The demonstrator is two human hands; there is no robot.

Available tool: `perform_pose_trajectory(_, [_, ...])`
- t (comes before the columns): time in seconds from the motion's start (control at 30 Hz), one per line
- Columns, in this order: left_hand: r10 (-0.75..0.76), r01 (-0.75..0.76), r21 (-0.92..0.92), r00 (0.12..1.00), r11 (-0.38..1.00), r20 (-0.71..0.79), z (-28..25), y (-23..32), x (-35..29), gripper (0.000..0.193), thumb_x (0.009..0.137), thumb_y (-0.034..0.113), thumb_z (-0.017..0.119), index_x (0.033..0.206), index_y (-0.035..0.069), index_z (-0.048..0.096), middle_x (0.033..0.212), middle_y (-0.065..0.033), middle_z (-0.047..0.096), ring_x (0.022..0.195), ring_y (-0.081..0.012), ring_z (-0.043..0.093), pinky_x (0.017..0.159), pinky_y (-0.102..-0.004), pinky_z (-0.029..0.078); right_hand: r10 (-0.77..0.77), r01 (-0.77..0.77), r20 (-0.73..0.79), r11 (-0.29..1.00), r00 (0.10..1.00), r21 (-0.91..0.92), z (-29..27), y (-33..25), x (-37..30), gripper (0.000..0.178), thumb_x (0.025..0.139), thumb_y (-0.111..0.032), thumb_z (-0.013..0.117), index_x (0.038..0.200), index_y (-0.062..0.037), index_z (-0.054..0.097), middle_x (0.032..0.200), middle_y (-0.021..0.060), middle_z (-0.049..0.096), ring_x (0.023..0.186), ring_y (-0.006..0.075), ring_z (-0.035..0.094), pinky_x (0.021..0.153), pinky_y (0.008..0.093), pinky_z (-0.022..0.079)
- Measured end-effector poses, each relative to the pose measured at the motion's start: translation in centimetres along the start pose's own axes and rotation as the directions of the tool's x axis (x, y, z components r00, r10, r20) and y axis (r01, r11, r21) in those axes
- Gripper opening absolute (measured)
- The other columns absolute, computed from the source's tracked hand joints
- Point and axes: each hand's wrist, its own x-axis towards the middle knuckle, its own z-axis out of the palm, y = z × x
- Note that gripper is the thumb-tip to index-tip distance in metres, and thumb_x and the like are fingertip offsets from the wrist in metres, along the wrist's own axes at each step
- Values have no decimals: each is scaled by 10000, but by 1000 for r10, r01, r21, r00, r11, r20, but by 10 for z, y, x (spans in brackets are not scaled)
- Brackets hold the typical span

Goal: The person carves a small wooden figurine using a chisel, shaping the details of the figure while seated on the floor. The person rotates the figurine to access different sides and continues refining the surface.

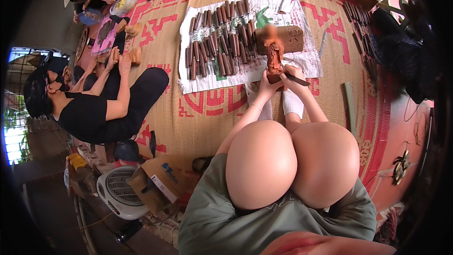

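Beyond my raised knees, a carved reddish-brown wooden figurine stands upright on its dark base. My left hand is closed round the base from the left. My right hand is closed on a carving tool, whose dark handle sticks out to the right; its working tip is hidden near the figurine's base. Behind the figurine lies a brown wooden block with carved relief. Left of it, several brown-handled carving tools lie in rows on a white printed sheet.
A patterned straw mat spreads beneath everything. On the left, a seated person works on a pale wooden piece. A heater-like appliance and a cardboard box stand lower left. More tools lie at the right.
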Motion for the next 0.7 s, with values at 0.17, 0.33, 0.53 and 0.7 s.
perform_pose_trajectory(0.17, [27,-26,151,1000,988,-7,-15,-24,9,1058,708,397,811,1392,-127,198,1343,-266,426,1235,-315,453,1024,-369,380,13,31,-128,939,992,342,-42,-74,-22,120,835,-40,625,774,23,544,624,64,594,572,84,536,527,263,427])
perform_pose_trajectory(0.33, [-74,102,352,993,930,-91,-10,-20,-7,1157,730,469,780,1460,-104,88,1442,-296,327,1339,-356,363,1087,-384,320,-108,198,-237,895,965,399,-78,-118,-63,105,850,-40,619,786,22,564,617,60,597,551,66,542,493,244,410])
perform_pose_trajectory(0.53, [-66,101,394,993,914,-102,-24,-17,-45,1100,729,407,785,1471,-65,126,1444,-278,330,1340,-364,355,1091,-404,315,100,103,-295,792,950,602,-60,-108,-94,105,856,-56,646,808,-12,564,633,2,566,534,43,466,477,225,342])
perform_pose_trajectory(0.7, [-17,46,439,998,897,-68,-24,-20,-58,1078,728,386,784,1474,-49,139,1444,-272,331,1340,-366,353,1092,-411,314,169,69,-296,758,940,649,-69,-129,-91,109,844,-52,660,790,-17,573,633,24,582,540,52,488,477,233,365])
